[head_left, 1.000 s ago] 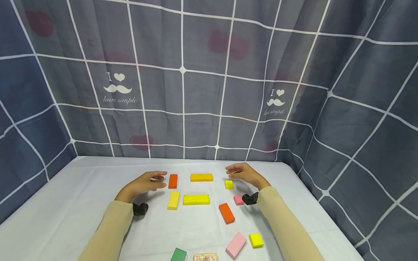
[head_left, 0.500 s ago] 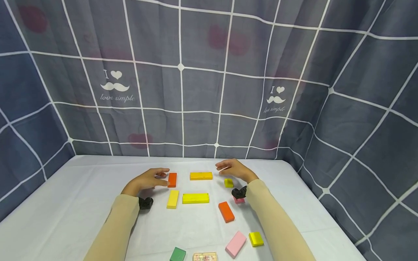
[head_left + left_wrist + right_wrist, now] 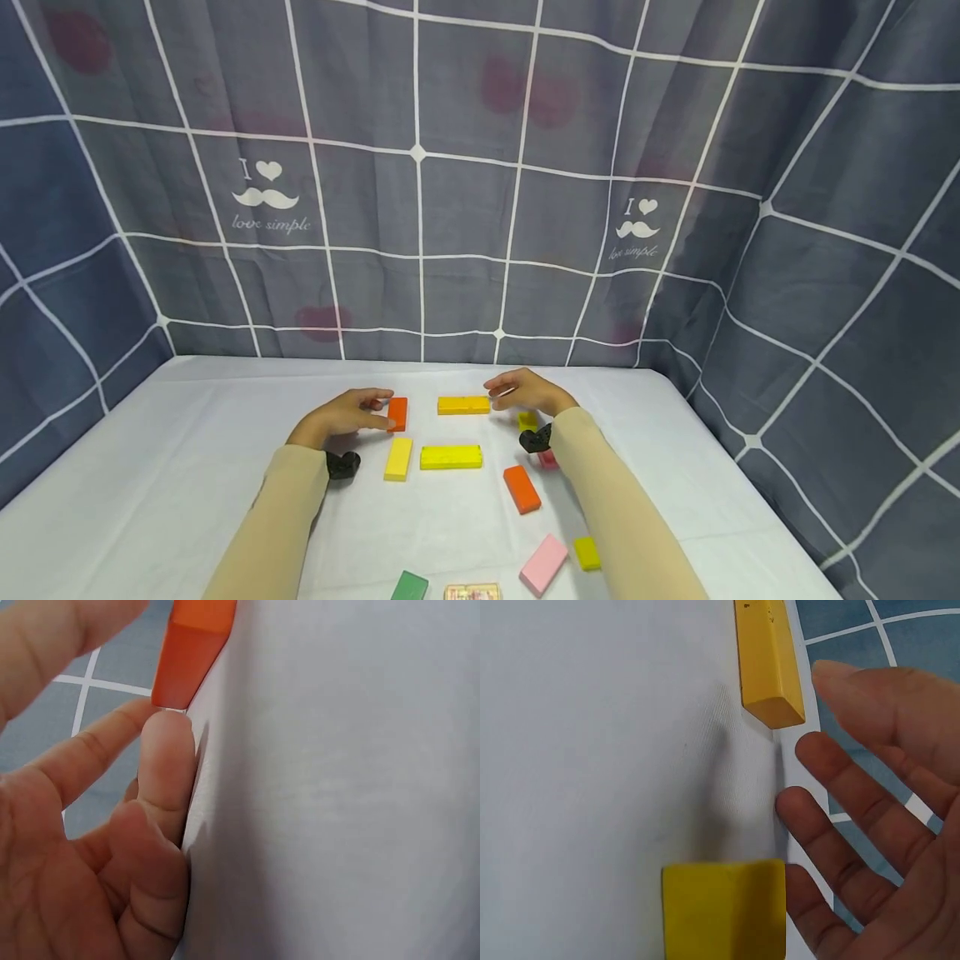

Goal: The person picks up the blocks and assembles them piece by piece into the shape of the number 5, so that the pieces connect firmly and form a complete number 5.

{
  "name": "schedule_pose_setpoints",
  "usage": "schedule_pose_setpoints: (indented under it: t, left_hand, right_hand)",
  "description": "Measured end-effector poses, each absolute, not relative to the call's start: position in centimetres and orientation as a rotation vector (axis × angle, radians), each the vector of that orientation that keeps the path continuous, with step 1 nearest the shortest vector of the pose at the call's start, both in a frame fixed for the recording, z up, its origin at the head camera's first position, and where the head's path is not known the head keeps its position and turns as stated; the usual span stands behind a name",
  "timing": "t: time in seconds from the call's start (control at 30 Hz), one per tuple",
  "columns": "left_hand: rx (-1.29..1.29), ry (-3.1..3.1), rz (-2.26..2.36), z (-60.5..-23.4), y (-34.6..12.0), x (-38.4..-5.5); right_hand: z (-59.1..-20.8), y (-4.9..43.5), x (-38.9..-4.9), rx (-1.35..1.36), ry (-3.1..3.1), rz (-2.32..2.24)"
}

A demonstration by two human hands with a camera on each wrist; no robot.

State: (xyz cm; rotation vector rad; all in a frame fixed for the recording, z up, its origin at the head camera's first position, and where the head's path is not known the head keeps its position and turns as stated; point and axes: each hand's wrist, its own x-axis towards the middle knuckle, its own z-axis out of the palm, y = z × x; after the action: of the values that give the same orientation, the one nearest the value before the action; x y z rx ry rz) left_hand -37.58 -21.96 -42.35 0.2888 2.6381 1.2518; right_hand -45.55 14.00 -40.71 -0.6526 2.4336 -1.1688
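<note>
My left hand [image 3: 339, 419] reaches to an orange block [image 3: 397, 414] lying on the white table. Its fingers are parted and bent around the block's near end; in the left wrist view the block [image 3: 196, 656] lies just past the fingertips, with no clear grip. Across the table, my right hand [image 3: 529, 392] hovers by the right end of an amber-yellow bar [image 3: 463, 406], fingers loosely bent and holding nothing. The right wrist view shows a gap between its fingers and that bar [image 3: 769, 671]. A small yellow block [image 3: 724, 911] sits below those fingers, partly hidden in the head view.
Between the forearms lie a pale yellow block [image 3: 398, 459], a bright yellow bar [image 3: 451, 457] and an orange-red block [image 3: 522, 489]. Nearer are pink [image 3: 543, 566], yellow [image 3: 587, 553], green [image 3: 410, 586] and patterned [image 3: 472, 592] blocks. A grey checked curtain [image 3: 465, 208] hangs behind.
My left hand has moved right, up to the orange block. The right hand has moved left, past the small yellow block to the amber bar's end. The blocks stay in place.
</note>
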Motion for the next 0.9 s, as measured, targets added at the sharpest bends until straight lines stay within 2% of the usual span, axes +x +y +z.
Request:
schedule_pose_setpoints:
  t: [0.33, 0.9]
  left_hand:
    - [0.281, 2.644, 1.214, -42.7, -22.0, -38.4]
    - [0.216, 2.696, 1.136, -41.5, -20.8, -37.6]
  right_hand:
    - [-40.5, 12.2, -46.1, -0.609, 2.491, -1.048]
    - [-40.6, 11.4, -46.4, -0.537, 2.551, -0.958]
